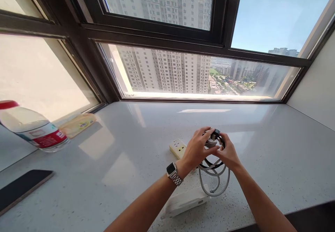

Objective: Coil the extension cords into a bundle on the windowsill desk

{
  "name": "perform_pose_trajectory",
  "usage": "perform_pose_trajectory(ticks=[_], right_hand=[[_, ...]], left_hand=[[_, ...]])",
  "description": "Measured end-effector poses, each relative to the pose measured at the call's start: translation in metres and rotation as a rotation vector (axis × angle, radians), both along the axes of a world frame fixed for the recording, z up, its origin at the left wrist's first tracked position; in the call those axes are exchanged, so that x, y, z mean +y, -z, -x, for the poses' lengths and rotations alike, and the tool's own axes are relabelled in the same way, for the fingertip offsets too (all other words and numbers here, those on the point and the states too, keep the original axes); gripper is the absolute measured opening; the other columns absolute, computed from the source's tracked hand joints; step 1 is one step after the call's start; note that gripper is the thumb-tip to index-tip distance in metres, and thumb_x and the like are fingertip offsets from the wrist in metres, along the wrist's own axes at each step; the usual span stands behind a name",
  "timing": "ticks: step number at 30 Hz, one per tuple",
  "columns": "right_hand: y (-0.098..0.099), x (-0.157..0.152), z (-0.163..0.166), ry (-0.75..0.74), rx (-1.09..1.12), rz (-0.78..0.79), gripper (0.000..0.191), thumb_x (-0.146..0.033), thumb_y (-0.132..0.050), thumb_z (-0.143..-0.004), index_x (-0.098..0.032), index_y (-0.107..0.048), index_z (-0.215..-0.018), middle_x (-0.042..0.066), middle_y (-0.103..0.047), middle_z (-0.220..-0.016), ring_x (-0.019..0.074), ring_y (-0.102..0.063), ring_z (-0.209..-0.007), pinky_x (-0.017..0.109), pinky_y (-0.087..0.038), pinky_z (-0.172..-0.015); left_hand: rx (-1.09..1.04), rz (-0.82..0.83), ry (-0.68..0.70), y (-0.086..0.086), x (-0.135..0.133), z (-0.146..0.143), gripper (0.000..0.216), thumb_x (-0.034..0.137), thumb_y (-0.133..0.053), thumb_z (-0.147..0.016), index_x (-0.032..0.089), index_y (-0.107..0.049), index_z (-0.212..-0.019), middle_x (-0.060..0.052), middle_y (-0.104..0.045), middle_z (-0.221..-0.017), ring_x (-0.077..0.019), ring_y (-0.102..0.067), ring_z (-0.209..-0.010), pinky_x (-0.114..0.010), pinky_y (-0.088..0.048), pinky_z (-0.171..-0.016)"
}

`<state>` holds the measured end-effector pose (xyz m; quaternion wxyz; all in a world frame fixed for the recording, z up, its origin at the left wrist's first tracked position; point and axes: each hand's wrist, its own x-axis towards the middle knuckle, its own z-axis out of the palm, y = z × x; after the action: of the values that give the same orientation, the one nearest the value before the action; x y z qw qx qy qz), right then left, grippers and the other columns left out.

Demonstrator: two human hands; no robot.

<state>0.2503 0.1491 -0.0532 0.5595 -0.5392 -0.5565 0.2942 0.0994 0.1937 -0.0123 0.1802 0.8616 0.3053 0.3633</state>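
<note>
My left hand (pixel 196 149), with a metal watch on its wrist, and my right hand (pixel 228 153) meet above the white countertop (pixel 261 148). Both are closed on a bundle of coiled cables (pixel 213 167), white and black loops hanging between them. A grey and black plug (pixel 213 139) sticks up at the top of the bundle between my fingertips. A white power strip (pixel 178 147) lies flat just left of my left hand, partly hidden by it. A second white block (pixel 185 201) lies under my left forearm.
A plastic bottle (pixel 34 129) with a red cap and red label lies at the far left. A yellow packet (pixel 78 123) rests by the window. A dark phone (pixel 22 187) lies at the left edge. The window frame (pixel 199 99) bounds the counter's back.
</note>
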Motion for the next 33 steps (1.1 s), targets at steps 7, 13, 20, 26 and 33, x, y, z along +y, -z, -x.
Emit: perform_pose_trajectory(ticks=[7, 13, 20, 26, 33], right_hand=[[0.011, -0.002, 0.002, -0.045, 0.115, 0.011, 0.045, -0.032, -0.071, -0.067, -0.022, -0.051, -0.106, -0.006, -0.046, -0.069, 0.0075, -0.03, -0.05, 0.022, -0.026, -0.046], [0.015, 0.002, 0.003, -0.011, 0.167, -0.07, 0.038, -0.045, -0.067, -0.075, -0.021, -0.054, -0.101, 0.0, -0.055, -0.079, 0.0133, -0.046, -0.064, 0.025, -0.037, -0.056], [0.024, 0.003, 0.004, 0.048, 0.157, -0.005, 0.036, -0.051, -0.066, -0.072, -0.02, -0.053, -0.087, -0.002, -0.051, -0.069, 0.0138, -0.045, -0.064, 0.025, -0.037, -0.055], [0.026, 0.003, 0.006, 0.034, 0.113, -0.014, 0.037, -0.052, -0.065, -0.073, -0.02, -0.053, -0.086, -0.004, -0.045, -0.065, 0.0114, -0.038, -0.058, 0.025, -0.034, -0.054], [0.034, 0.002, 0.006, 0.063, 0.023, -0.032, 0.03, -0.041, -0.064, -0.075, -0.019, -0.062, -0.096, 0.003, -0.063, -0.082, 0.0173, -0.053, -0.073, 0.031, -0.045, -0.068]], left_hand=[[-0.206, 0.104, -0.135, 0.007, 0.009, 0.013, 0.019, 0.028, -0.054, -0.082, 0.018, -0.062, -0.096, -0.007, -0.068, -0.098, -0.0178, -0.063, -0.083, -0.028, -0.051, -0.072], [-0.268, 0.188, -0.093, 0.011, 0.015, 0.005, 0.027, 0.035, -0.054, -0.083, 0.017, -0.06, -0.103, -0.014, -0.054, -0.128, -0.0235, -0.058, -0.108, -0.034, -0.05, -0.085], [-0.101, 0.255, 0.007, 0.012, 0.01, 0.003, 0.068, 0.044, -0.078, -0.062, 0.018, -0.05, -0.118, -0.015, -0.055, -0.131, -0.0296, -0.052, -0.118, -0.043, -0.043, -0.098], [-0.199, 0.247, -0.13, 0.012, 0.011, -0.001, 0.046, 0.038, -0.079, -0.059, 0.02, -0.055, -0.093, -0.011, -0.064, -0.117, -0.0249, -0.062, -0.097, -0.038, -0.047, -0.085], [-0.306, 0.316, -0.219, 0.015, 0.016, -0.005, 0.034, 0.04, -0.07, -0.065, 0.02, -0.054, -0.089, -0.002, -0.066, -0.085, -0.0148, -0.059, -0.069, -0.027, -0.045, -0.066]])
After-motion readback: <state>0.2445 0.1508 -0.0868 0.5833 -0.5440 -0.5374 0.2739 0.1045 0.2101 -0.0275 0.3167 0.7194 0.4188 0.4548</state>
